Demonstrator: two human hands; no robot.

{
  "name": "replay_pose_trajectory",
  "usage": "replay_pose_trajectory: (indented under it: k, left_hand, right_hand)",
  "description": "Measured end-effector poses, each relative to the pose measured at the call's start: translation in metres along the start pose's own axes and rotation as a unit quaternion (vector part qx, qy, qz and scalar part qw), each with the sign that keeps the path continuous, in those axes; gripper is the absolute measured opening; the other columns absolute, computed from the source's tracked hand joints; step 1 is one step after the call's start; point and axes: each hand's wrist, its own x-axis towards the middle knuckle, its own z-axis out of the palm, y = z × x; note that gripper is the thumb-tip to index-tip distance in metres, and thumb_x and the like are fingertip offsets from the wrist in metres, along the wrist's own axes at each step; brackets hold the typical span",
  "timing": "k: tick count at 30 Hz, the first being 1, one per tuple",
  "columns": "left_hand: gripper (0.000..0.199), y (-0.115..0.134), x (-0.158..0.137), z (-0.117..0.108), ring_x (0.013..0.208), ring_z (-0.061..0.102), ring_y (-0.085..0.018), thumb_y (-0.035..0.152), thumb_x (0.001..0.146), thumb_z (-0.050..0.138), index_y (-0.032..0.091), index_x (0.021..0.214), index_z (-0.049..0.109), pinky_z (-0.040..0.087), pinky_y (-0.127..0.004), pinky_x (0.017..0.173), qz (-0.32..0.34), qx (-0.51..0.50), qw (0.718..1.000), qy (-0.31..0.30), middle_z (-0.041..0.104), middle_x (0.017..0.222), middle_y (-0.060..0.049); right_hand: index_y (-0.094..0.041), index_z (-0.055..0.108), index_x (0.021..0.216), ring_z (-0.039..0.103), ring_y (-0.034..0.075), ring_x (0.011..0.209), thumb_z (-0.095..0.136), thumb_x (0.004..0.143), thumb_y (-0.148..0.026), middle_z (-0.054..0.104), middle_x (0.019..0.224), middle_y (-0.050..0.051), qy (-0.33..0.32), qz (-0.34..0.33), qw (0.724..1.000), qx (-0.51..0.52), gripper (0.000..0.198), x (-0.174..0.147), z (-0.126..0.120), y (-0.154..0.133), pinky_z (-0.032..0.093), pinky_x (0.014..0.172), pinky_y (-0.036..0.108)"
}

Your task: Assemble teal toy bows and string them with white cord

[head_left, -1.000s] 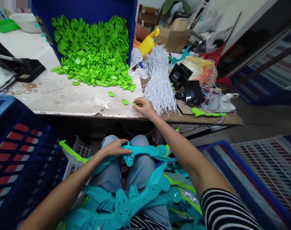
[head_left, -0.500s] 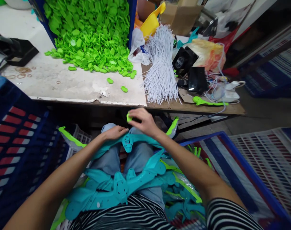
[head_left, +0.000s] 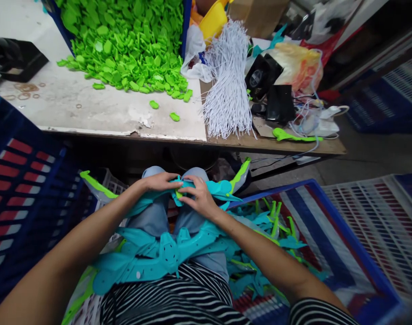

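Note:
Across my knees lies a teal plastic toy bow (head_left: 214, 186) with lime-green tips. My left hand (head_left: 161, 182) grips it just left of its middle, fingers closed on the teal part. At the bow's centre, my right hand (head_left: 201, 195) pinches a small lime-green plastic piece (head_left: 178, 194) against the middle section. Fingers cover most of that piece, so I cannot tell whether it is seated. Nearer my body, more teal bows (head_left: 152, 266) rest on my lap.
A blue bin spills green pieces (head_left: 134, 63) onto the worktable (head_left: 104, 115). Right of them lie a bundle of white cords (head_left: 228, 90) and a black fan (head_left: 260, 76). Blue crates stand on both sides; the right crate (head_left: 362, 266) holds more bows.
My right hand has brought the green piece down from above the bow onto its middle section. The left hand stays on the bow, its fingers now closer to the centre.

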Motion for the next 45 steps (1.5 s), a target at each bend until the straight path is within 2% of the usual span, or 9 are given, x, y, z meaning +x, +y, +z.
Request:
replay_pose_trajectory:
  k: [8,15,21,25,28,32,35,40,45]
  left_hand:
    - [0.063,0.003,0.0,-0.001,0.086,0.058,-0.021,0.058,0.072,0.055,0.01,0.113,0.055,0.042,-0.026,0.073,-0.005,0.03,0.999,0.01,0.064,0.099,-0.008]
    - [0.062,0.0,-0.003,0.006,0.091,0.058,-0.024,0.056,0.071,0.057,0.01,0.112,0.054,0.044,-0.03,0.078,-0.004,0.06,0.996,0.073,0.064,0.102,-0.011]
    - [0.046,0.023,-0.028,0.011,0.084,0.058,-0.02,0.047,0.077,0.059,0.018,0.112,0.053,0.045,-0.028,0.073,0.021,0.123,0.986,0.107,0.062,0.092,-0.004]
    - [0.03,0.023,-0.048,0.032,0.087,0.058,-0.022,0.028,0.087,0.051,0.024,0.116,0.058,0.046,-0.032,0.075,0.064,0.318,0.927,0.187,0.06,0.104,-0.009]
    - [0.044,0.008,-0.053,0.053,0.1,0.056,-0.029,0.01,0.085,0.043,0.029,0.121,0.059,0.046,-0.041,0.083,0.085,0.414,0.874,0.238,0.054,0.121,-0.015]
    - [0.065,-0.003,-0.055,0.07,0.119,0.044,-0.035,-0.002,0.079,0.044,0.036,0.131,0.052,0.045,-0.045,0.089,0.081,0.451,0.856,0.241,0.039,0.14,-0.015]
    - [0.071,0.003,-0.058,0.074,0.121,0.043,-0.036,-0.005,0.077,0.045,0.037,0.134,0.047,0.046,-0.046,0.088,0.051,0.465,0.849,0.243,0.035,0.144,-0.015]
    - [0.068,0.011,-0.055,0.077,0.118,0.046,-0.036,-0.002,0.081,0.042,0.038,0.136,0.045,0.047,-0.046,0.086,0.013,0.474,0.84,0.264,0.036,0.144,-0.016]
    - [0.062,0.014,-0.047,0.073,0.123,0.043,-0.039,0.001,0.082,0.04,0.033,0.135,0.047,0.045,-0.049,0.088,-0.027,0.468,0.843,0.266,0.036,0.144,-0.02]
  right_hand:
    - [-0.024,0.054,0.12,0.055,0.028,0.108,0.074,0.067,-0.036,0.063,0.114,0.008,-0.011,0.16,0.987,0.006,0.058,0.005,0.004,-0.007,0.037,0.094,0.047]
    - [-0.02,0.05,0.131,0.05,0.031,0.112,0.073,0.069,-0.036,0.059,0.122,0.012,-0.048,0.152,0.986,-0.057,0.068,0.008,0.006,-0.017,0.035,0.096,0.049]
    - [-0.021,0.051,0.129,0.038,0.034,0.126,0.065,0.078,-0.033,0.046,0.135,0.017,0.021,0.012,0.99,-0.138,0.055,-0.034,-0.006,-0.027,0.033,0.1,0.054]
    - [-0.021,0.064,0.106,0.051,0.031,0.106,0.059,0.08,-0.027,0.06,0.112,0.015,-0.002,-0.001,0.986,-0.168,0.027,-0.076,-0.005,-0.032,0.043,0.084,0.046]
    - [-0.021,0.067,0.084,0.056,0.022,0.08,0.053,0.084,-0.024,0.065,0.081,0.008,-0.068,-0.043,0.987,-0.142,0.014,-0.081,-0.012,-0.029,0.045,0.07,0.036]
    - [-0.019,0.066,0.086,0.058,0.021,0.083,0.041,0.091,-0.026,0.067,0.085,0.008,0.087,0.075,0.984,-0.138,0.027,-0.026,-0.063,-0.001,0.046,0.076,0.033]
    - [-0.018,0.065,0.099,0.06,0.022,0.092,0.042,0.09,-0.027,0.067,0.1,0.009,0.208,0.228,0.937,-0.165,0.027,0.04,-0.116,0.035,0.045,0.084,0.034]
    - [-0.011,0.065,0.105,0.06,0.028,0.103,0.049,0.086,-0.027,0.067,0.107,0.017,0.183,0.363,0.89,-0.204,0.03,0.116,-0.155,0.077,0.045,0.088,0.038]
    - [-0.013,0.069,0.098,0.064,0.026,0.095,0.054,0.079,-0.017,0.069,0.102,0.015,0.143,0.42,0.88,-0.168,0.025,0.122,-0.157,0.088,0.049,0.08,0.034]
